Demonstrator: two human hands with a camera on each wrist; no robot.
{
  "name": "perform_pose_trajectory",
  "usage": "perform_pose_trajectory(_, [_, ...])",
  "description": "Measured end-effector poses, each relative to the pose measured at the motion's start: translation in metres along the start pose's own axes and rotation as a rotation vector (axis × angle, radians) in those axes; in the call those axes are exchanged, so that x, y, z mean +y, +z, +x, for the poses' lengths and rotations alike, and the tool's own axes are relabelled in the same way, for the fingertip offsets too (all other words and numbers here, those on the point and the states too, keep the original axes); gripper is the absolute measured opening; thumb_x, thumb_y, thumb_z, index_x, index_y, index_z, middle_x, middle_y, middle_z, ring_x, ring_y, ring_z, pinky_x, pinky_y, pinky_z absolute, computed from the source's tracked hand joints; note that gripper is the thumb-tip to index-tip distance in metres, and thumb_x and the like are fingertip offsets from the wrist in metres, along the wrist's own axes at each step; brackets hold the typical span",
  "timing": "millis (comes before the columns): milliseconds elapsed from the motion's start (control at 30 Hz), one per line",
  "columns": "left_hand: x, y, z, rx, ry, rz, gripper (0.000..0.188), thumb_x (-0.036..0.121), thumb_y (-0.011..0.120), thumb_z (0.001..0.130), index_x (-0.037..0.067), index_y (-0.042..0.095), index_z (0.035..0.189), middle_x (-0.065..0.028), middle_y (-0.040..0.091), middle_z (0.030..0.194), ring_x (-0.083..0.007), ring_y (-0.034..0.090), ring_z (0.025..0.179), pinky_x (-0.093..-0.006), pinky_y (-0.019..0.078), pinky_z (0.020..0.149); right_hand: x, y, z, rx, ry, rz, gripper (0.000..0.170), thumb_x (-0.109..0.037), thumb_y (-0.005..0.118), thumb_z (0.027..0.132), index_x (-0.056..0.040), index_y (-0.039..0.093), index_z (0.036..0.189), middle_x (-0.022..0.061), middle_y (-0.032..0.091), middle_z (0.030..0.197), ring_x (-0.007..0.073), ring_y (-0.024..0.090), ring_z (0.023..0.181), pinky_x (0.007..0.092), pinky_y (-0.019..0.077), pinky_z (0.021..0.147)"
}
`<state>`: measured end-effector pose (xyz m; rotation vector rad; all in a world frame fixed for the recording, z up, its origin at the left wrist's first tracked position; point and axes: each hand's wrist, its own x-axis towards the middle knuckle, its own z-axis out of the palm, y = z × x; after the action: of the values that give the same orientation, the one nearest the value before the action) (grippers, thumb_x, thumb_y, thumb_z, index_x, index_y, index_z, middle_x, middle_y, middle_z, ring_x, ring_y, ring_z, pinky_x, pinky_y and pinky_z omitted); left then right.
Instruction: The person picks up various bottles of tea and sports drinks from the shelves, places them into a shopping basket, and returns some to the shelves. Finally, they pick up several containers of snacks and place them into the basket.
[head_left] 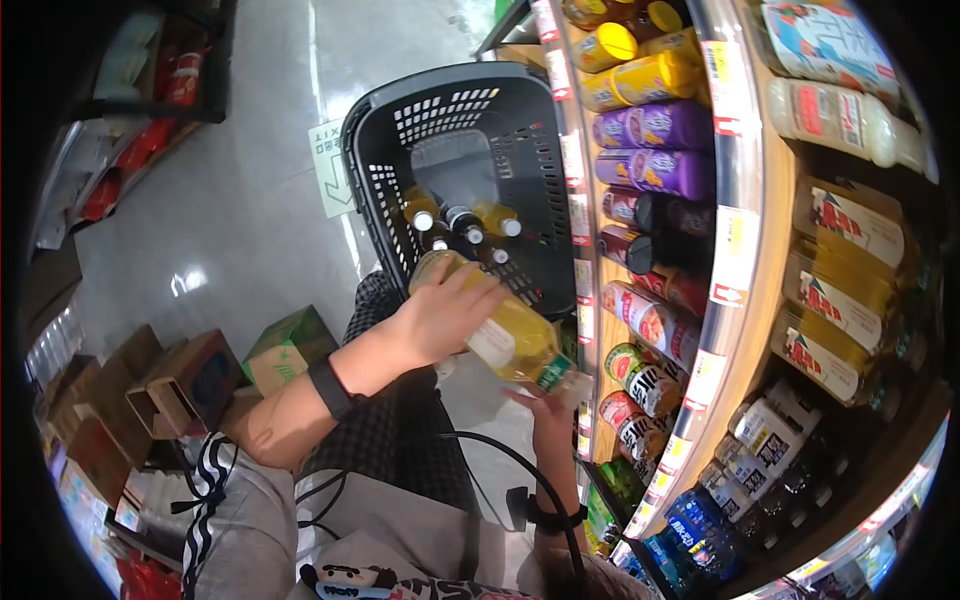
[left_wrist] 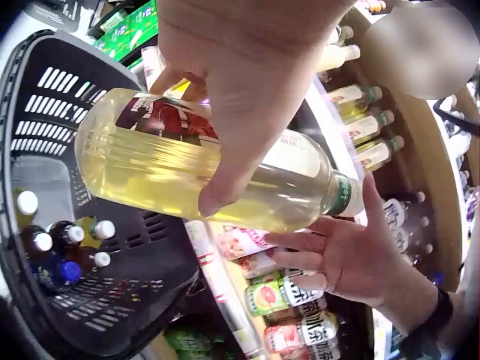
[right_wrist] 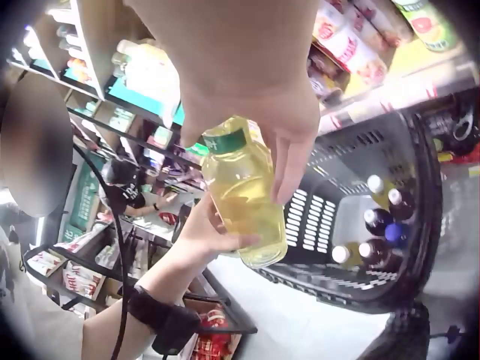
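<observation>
One yellow bottle, mid-frame: left hand grips it, likely bearing weight. Right hand, fingers spread near its cap, perhaps steadies.

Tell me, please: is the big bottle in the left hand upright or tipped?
Tipped. The head view, looking down, shows the bottle side-on, its neck pointing away from the basket.

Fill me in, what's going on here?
A person beside store shelves is handling a large bottle of yellow drink. The left hand grips its body; the right hand is at the capped end, fingers extended. Several smaller bottles are already in the black basket.
</observation>
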<state>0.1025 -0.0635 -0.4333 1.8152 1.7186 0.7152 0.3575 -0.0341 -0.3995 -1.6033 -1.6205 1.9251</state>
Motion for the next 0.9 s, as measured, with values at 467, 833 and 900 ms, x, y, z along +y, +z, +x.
perform_pose_trajectory(467, [-0.09,0.042,-0.003,0.198,-0.36,0.082,0.077,0.001,0.067,0.057,0.013,0.042,0.129,-0.0137,0.036,0.134,-0.0382,0.024,0.13,-0.0546,0.019,0.105,-0.03,0.075,0.127,0.37,0.064,-0.22,0.029,-0.023,0.058,0.086,-0.002,0.044,0.098,0.0133,0.058,0.073,0.0188,0.059,0.054,0.028,0.048,0.05])
perform_pose_trajectory(833, [-0.162,0.033,-0.03,-0.024,-1.019,0.051,0.094,0.014,0.071,0.068,-0.003,0.012,0.139,-0.021,0.019,0.144,-0.0339,0.019,0.135,-0.0514,0.0147,0.107,0.086,0.116,0.338,0.263,0.017,-0.93,0.049,-0.039,0.062,0.077,-0.0001,0.043,0.1,0.0199,0.062,0.075,0.0304,0.063,0.056,0.0371,0.0496,0.056])
perform_pose_trajectory(900, [-0.168,0.035,-0.031,-0.089,-1.011,0.057,0.096,0.016,0.072,0.068,-0.004,0.011,0.139,-0.021,0.022,0.144,-0.0308,0.021,0.134,-0.0501,0.0157,0.108,0.095,0.13,0.353,0.202,0.166,-0.904,0.052,-0.039,0.061,0.077,-0.0006,0.041,0.106,0.0217,0.062,0.083,0.037,0.061,0.074,0.0433,0.0481,0.068])
